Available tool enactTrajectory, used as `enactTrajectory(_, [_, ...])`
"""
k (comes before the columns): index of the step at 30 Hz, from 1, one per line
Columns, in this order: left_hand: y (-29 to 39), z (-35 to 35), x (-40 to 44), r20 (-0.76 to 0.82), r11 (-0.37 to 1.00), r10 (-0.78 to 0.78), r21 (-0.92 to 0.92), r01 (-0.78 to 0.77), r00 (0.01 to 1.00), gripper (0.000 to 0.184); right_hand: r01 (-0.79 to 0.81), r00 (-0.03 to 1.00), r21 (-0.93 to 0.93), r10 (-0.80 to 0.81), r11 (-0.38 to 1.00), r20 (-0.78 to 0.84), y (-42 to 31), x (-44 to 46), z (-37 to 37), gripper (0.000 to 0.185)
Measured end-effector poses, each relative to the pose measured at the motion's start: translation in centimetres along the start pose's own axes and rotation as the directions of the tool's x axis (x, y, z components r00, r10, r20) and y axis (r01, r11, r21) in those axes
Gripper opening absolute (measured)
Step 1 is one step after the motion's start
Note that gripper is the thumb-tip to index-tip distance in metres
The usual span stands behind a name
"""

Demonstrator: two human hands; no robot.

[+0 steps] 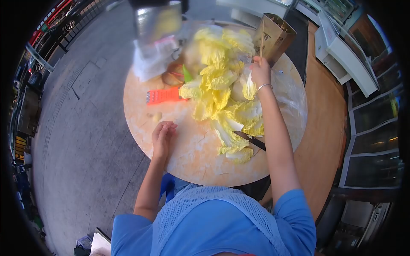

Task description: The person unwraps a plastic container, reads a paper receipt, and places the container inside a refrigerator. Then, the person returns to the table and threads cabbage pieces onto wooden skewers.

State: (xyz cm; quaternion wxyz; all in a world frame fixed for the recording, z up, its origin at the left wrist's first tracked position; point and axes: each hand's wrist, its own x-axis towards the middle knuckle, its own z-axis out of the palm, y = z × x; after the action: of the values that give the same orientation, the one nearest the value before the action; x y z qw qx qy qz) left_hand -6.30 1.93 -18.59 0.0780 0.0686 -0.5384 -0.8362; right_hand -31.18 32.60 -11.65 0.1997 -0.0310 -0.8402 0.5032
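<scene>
Yellow cabbage leaves (215,91) lie in a heap across the round table (192,166). My right hand (260,72) is closed at the heap's right side, around the lower end of a thin wooden stick (262,40), beside a brown paper container (275,36). A pale leaf (249,87) hangs just below that hand. My left hand (163,134) rests near the table's left edge, fingers curled together, with nothing visible in it. A knife with a dark handle (256,142) lies partly under the leaves and my right forearm. An orange grater-like tool (164,95) lies above my left hand.
At the table's back left are a white plastic bag (151,62) and a blurred metallic container (159,21). Clear plastic film (288,98) covers the right side. Small pale pieces (157,116) lie near the orange tool. A white counter (344,55) stands at the right.
</scene>
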Motion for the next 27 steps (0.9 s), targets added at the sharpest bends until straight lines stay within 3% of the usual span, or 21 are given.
enactTrajectory(1, [0.3,0.6,-0.2,-0.025,1.0,-0.026,0.015,0.026,0.999,0.027,-0.006,1.0,-0.001,0.006,1.0,0.005,-0.4,-0.8,-0.6,0.021])
enactTrajectory(3, [0.1,1.4,-0.2,-0.059,0.998,-0.059,0.03,0.061,0.997,0.023,-0.257,0.953,0.16,0.222,0.953,0.208,-2.2,-3.9,-3.0,0.026])
enactTrajectory(5, [-0.3,2.2,0.6,-0.029,0.955,0.033,0.296,-0.023,0.999,0.019,-0.219,0.963,0.224,0.173,0.95,0.208,-2.5,-6.7,-5.2,0.028])
enactTrajectory(6, [-1.3,2.5,1.4,-0.005,0.948,0.059,0.312,-0.054,0.998,0.016,-0.213,0.965,0.253,0.164,0.944,0.203,-3.6,-8.7,-6.7,0.028])
enactTrajectory(8, [-1.4,4.4,2.5,0.071,0.728,0.143,0.668,-0.153,0.987,0.024,-0.219,0.957,0.299,0.146,0.929,0.249,-3.9,-12.3,-9.1,0.028])
enactTrajectory(9, [-1.8,4.9,3.4,0.124,0.519,0.158,0.834,-0.189,0.98,0.032,-0.246,0.95,0.319,0.163,0.915,0.267,-3.9,-14.2,-10.0,0.028])
enactTrajectory(10, [-2.4,5.5,4.2,0.217,0.396,0.272,0.863,-0.314,0.938,0.039,-0.271,0.942,0.339,0.177,0.901,0.285,-3.9,-16.1,-10.8,0.028])
enactTrajectory(15, [-1.5,9.0,5.4,0.106,0.387,0.07,0.914,-0.125,0.992,0.038,-0.453,0.852,0.401,0.255,0.796,0.458,-2.4,-23.7,-12.4,0.026])
enactTrajectory(17, [-1.0,8.6,5.2,0.086,0.527,0.119,0.839,-0.137,0.989,0.034,-0.534,0.798,0.393,0.291,0.749,0.528,-2.4,-26.0,-12.1,0.027])
enactTrajectory(18, [-0.4,8.1,4.9,0.077,0.527,0.124,0.839,-0.131,0.989,0.034,-0.576,0.762,0.383,0.306,0.722,0.57,-2.5,-27.1,-12.0,0.027])
enactTrajectory(20, [2.1,6.6,3.6,0.203,0.459,0.358,0.812,-0.362,0.911,0.028,-0.635,0.692,0.332,0.323,0.698,0.646,-3.3,-28.7,-11.7,0.027])
enactTrajectory(21, [3.9,6.1,2.9,0.152,0.459,0.322,0.839,-0.294,0.934,0.026,-0.685,0.623,0.282,0.338,0.672,0.706,-3.6,-29.3,-11.5,0.026])
enactTrajectory(22, [4.9,5.0,2.5,0.18,0.391,0.378,0.858,-0.333,0.908,0.027,-0.693,0.606,0.271,0.335,0.668,0.721,-3.5,-29.8,-11.0,0.026])
enactTrajectory(24, [6.0,3.3,1.2,0.213,0.286,0.408,0.894,-0.346,0.888,0.027,-0.574,0.597,0.195,0.243,0.795,0.765,-3.1,-30.9,-10.1,0.026])
enactTrajectory(25, [5.8,2.3,0.4,0.193,0.284,0.401,0.903,-0.322,0.895,0.027,-0.584,0.576,0.184,0.245,0.79,0.78,-3.3,-31.1,-9.6,0.026])
enactTrajectory(27, [4.6,-0.2,-1.3,0.679,-0.077,0.278,0.721,-0.689,0.679,0.028,-0.488,0.611,0.149,0.214,0.86,0.762,-3.6,-31.2,-8.7,0.021])
